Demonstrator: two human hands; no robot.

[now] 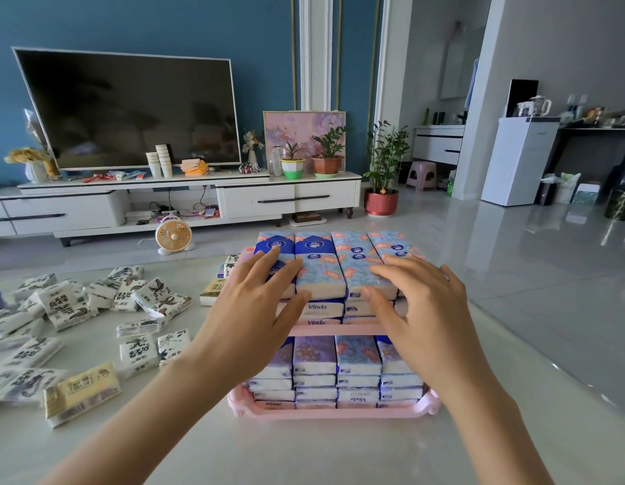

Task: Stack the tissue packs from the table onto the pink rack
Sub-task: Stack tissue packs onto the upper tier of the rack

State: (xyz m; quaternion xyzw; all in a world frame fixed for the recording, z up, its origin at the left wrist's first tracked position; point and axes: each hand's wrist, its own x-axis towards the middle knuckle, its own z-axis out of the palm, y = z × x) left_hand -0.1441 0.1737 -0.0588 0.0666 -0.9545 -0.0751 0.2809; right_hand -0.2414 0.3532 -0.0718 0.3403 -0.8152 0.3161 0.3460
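Pink plastic rack (332,413) looks full, fingers (398,274) spread flat on its blue floral tissue packs (321,274); loads of white printed packs (68,306) left on the surface (304,456).

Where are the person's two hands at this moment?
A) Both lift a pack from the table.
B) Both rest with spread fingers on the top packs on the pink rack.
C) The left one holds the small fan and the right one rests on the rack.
B: the left hand and the right hand lie with spread fingers on the top tissue packs of the pink rack.
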